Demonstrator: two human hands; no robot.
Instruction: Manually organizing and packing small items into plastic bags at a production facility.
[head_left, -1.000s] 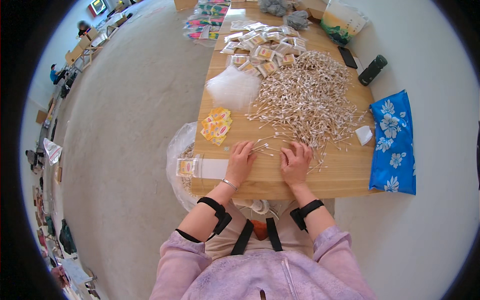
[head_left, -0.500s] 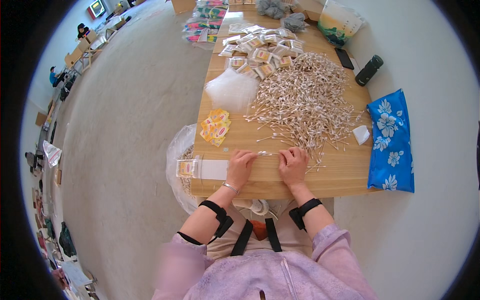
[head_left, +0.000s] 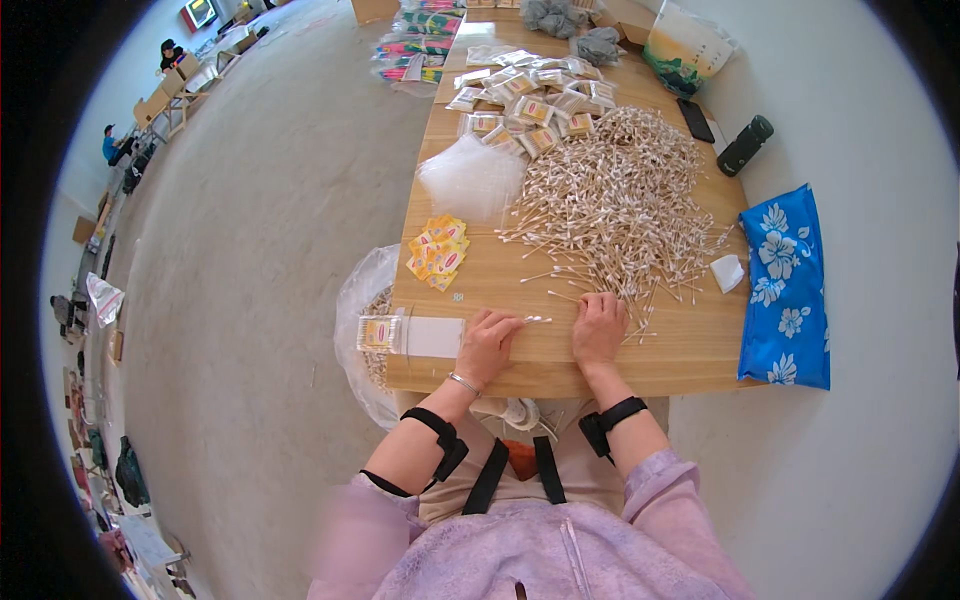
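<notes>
My left hand (head_left: 487, 345) is closed on a few cotton swabs, their white tips (head_left: 540, 319) sticking out to the right of the fingers. Near the front of the large swab pile (head_left: 625, 195), my right hand (head_left: 600, 325) is closed, fingertips pinched at the stick of a loose cotton swab (head_left: 563, 297). Left of my left hand lies a white card strip (head_left: 435, 337). At the table's left edge, beside the strip, is a clear pack of swabs with a yellow label (head_left: 378, 333).
Yellow cards (head_left: 437, 250) and clear plastic bags (head_left: 470, 180) lie at the left of the wooden table (head_left: 530, 370). Filled swab packs (head_left: 530, 100) are heaped behind. On the right are a blue floral pouch (head_left: 783, 290), a black bottle (head_left: 745, 146) and a phone (head_left: 695, 120).
My hands have moved apart. The right hand has shifted slightly right, away from the swabs in my left hand, to the pile's near edge; the left hand keeps its swabs.
</notes>
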